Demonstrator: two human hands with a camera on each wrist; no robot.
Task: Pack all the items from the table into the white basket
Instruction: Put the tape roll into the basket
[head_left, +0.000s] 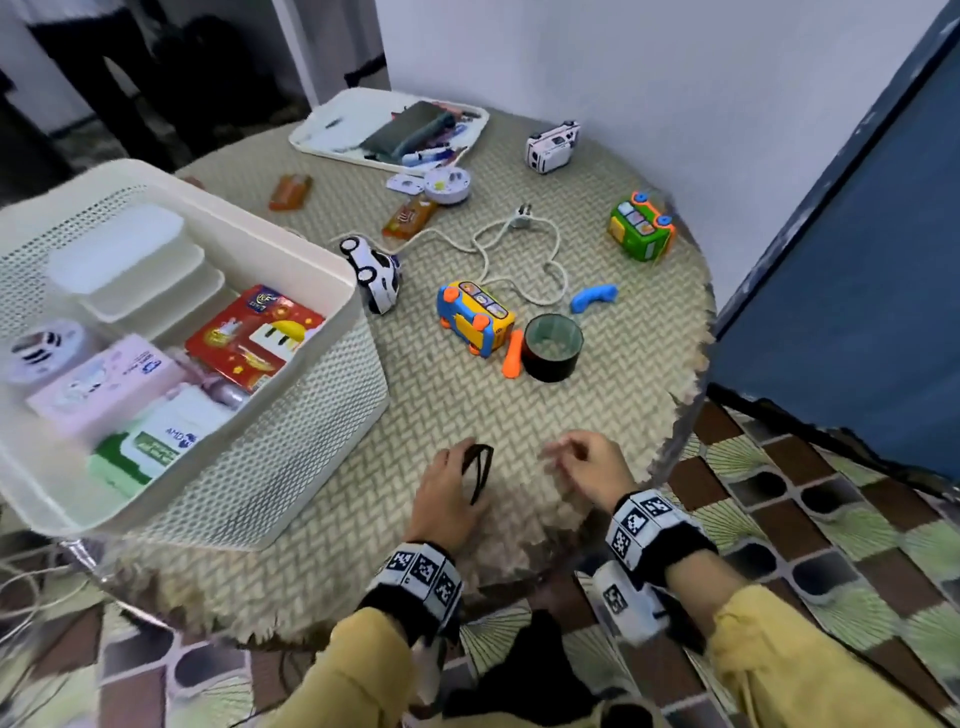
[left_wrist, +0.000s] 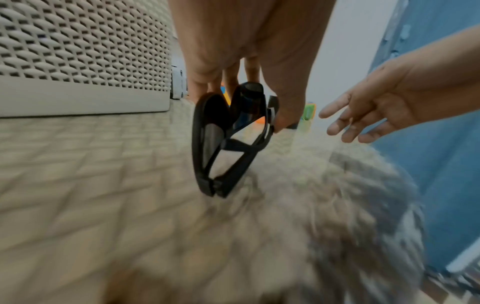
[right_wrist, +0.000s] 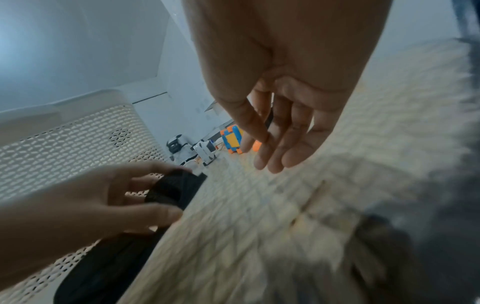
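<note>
My left hand (head_left: 451, 483) grips folded black sunglasses (head_left: 479, 469) just above the woven mat near the table's front edge; the left wrist view shows the sunglasses (left_wrist: 223, 142) hanging from the fingers. My right hand (head_left: 587, 467) hovers a little to the right, fingers relaxed and empty (right_wrist: 275, 131). The white perforated basket (head_left: 291, 415) stands to the left and holds boxes, packets and white containers. Still on the mat lie a yellow-blue toy bus (head_left: 475, 317), a green toy bus (head_left: 641, 231), a white toy car (head_left: 374, 273), a black tape roll (head_left: 551, 345) and a white cable (head_left: 519, 249).
A white tray (head_left: 332, 130) with pens and a dark case sits at the back. Nearby are a white camera-like toy (head_left: 550, 145), a round white device (head_left: 447, 184), orange packets (head_left: 291, 191), and blue (head_left: 593, 297) and orange (head_left: 513, 353) handsets. A wall and blue panel bound the right.
</note>
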